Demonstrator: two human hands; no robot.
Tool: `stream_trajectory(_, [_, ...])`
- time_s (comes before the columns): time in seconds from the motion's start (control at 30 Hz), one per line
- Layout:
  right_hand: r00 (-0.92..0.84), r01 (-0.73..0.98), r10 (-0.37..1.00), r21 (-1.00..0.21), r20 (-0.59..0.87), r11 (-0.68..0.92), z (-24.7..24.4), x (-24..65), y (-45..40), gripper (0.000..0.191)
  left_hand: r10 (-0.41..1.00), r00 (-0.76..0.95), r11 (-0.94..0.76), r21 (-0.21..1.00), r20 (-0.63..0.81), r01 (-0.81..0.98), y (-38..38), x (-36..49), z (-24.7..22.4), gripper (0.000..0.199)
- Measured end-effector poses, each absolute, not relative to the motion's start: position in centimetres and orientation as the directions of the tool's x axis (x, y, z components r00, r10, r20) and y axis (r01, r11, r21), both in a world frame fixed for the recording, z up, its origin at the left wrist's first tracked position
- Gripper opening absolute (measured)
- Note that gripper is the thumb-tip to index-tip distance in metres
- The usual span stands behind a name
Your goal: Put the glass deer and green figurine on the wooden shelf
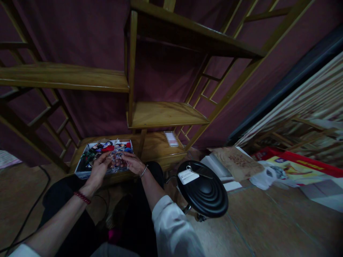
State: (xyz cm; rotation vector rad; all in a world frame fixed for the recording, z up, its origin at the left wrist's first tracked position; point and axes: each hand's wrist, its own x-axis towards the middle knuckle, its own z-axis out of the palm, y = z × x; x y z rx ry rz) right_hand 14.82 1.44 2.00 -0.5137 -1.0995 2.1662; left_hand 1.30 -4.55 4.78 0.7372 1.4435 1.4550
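Both my hands are over a shallow white box (82, 157) on the low wooden shelf. Small colourful figures (107, 145) in red, blue, black and green fill the box. Between my fingers is a clear plastic bag (117, 161) with round brownish pieces showing through; what those are I cannot make out. My left hand (99, 167), wearing a dark red bead bracelet at the wrist, is closed on the bag's left side. From the right, my right hand (134, 165), with a silver bangle, has its fingers bent around the other side of the bag.
A wooden shelf unit (166, 116) rises in front of me, its upper boards overhanging. A blurred-out card (170, 138) lies on the low shelf. To my right stands a black round stool (209, 192) bearing a white case (188, 175). Cardboard, bags and a red-yellow box (300, 167) lie beyond.
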Motion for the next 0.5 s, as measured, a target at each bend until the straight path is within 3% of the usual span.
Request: stream_trajectory(0.5, [-0.720, -0.392, 0.691, -0.785, -0.063, -0.480, 2.0, 15.7, -1.1, 0.039, 0.919, -0.358, 0.107, 0.980, -0.162, -0.169, -7.7, 2.3, 5.1, 0.061])
